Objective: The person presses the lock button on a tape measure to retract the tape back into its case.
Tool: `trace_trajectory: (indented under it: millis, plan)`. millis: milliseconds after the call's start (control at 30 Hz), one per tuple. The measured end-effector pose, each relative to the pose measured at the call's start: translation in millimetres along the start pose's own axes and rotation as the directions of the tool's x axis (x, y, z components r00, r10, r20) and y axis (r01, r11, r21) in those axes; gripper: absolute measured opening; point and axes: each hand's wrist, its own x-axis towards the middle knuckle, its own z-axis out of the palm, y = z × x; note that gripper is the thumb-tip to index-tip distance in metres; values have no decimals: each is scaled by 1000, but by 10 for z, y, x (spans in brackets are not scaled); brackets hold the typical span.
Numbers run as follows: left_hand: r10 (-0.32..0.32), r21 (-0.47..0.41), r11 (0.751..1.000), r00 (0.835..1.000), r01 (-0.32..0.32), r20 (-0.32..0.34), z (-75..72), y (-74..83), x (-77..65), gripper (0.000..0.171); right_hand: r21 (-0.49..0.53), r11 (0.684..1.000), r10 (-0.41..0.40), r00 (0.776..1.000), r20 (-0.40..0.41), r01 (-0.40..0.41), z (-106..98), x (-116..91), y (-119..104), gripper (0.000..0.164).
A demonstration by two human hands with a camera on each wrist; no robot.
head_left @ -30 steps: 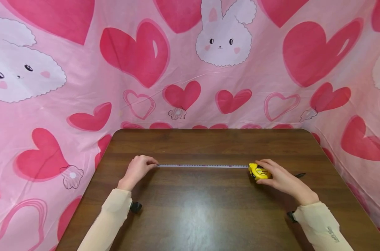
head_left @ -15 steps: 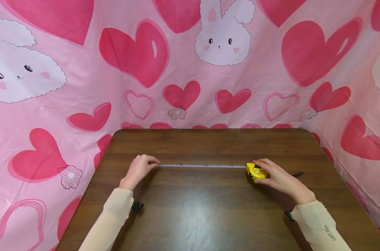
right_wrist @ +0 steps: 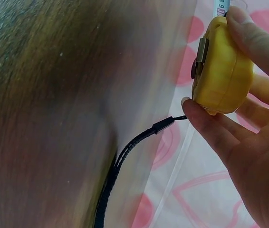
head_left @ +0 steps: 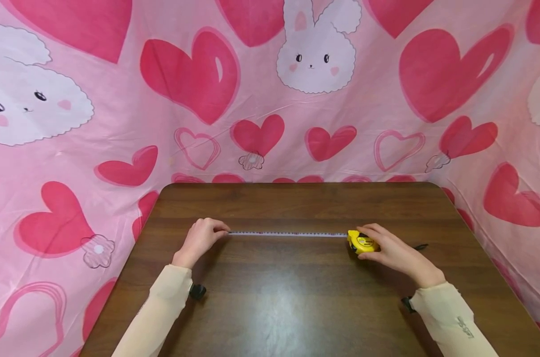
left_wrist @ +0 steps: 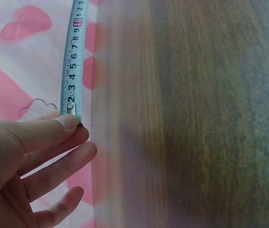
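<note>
One end of the blade point(head_left: 288, 233) is pinched between thumb and fingers of my left hand point(head_left: 200, 239); from there it runs straight over the table point(head_left: 270, 287) to the yellow case point(head_left: 362, 243), gripped in my right hand point(head_left: 397, 255), its strap point(head_left: 421, 246) poking out beyond. I'd best match both hands' height, avoid twisting the blade, and resist any recoil firmly so it can't snap back.
</note>
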Motion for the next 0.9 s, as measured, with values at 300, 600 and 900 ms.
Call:
trace_trajectory:
  millis: [300, 600, 900]
  plan:
    - [-15, -29, 999, 1000, 16, 25, 9, 22, 23, 12, 4, 1000, -11, 1000, -7, 11, 19, 32, -29, 74]
    - [-11, -40, 999, 999, 13, 38, 48, 22, 25, 13, 20, 1000, 0, 1000, 2, 0, 57, 57, -60, 73]
    - [2, -33, 999, 999, -1, 40, 61, 98, 38, 13, 11, 1000, 11, 1000, 20, -11, 78, 99, -75, 73]
